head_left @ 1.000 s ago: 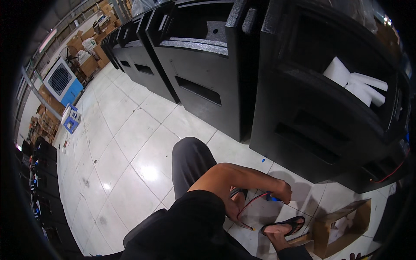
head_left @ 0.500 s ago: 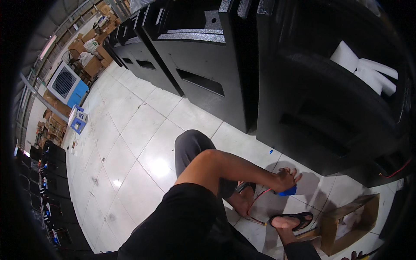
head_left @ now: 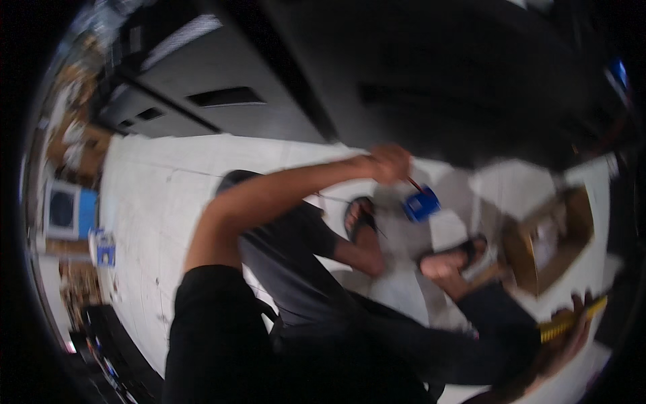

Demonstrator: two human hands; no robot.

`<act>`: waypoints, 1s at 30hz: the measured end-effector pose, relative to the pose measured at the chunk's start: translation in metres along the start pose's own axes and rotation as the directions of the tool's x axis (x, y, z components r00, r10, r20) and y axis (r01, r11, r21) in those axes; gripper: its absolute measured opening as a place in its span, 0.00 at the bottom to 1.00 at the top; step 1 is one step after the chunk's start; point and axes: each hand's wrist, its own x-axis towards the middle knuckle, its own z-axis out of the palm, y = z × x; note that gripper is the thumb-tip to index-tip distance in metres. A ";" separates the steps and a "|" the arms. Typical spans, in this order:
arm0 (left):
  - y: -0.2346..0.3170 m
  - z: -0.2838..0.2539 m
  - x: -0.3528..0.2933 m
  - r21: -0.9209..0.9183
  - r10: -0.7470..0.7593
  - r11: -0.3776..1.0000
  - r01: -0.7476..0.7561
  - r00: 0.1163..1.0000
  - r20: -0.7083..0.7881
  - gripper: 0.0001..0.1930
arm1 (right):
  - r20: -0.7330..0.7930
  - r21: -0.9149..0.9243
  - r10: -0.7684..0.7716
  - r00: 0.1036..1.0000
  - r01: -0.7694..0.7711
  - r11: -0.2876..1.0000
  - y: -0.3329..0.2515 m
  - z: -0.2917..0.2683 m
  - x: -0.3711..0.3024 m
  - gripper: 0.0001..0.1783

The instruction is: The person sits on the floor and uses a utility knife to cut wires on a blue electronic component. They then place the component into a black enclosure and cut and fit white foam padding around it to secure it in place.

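Observation:
My left hand (head_left: 389, 163) is closed on the reddish wire (head_left: 418, 184) of a small blue block (head_left: 422, 205), which hangs beneath my fingers in front of the black cabinets. The block's exact kind is blurred. At the lower right, my right hand (head_left: 570, 342) is closed around a long yellow ridged thing (head_left: 572, 320); its kind is not plain. A brown open cardboard box (head_left: 535, 266) stands on the floor between that hand and the cabinets, with something pale inside it.
A row of large black cabinets (head_left: 225, 120) with slots runs along the far side. My sandalled feet (head_left: 363, 217) rest on white floor tiles (head_left: 202, 159). At the left are a blue and white air cooler (head_left: 65, 209), a blue crate (head_left: 104, 249) and stacked cartons.
The blue block has come up from near the floor, hanging from my left hand. My right hand has moved further into view with the yellow thing. The whole view has turned and blurred.

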 end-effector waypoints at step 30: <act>0.047 0.131 -0.004 -0.076 -0.152 0.988 0.132 0.876 -0.458 0.38 | 0.738 -0.624 0.346 0.580 0.390 0.677 0.112 0.150 0.018 0.22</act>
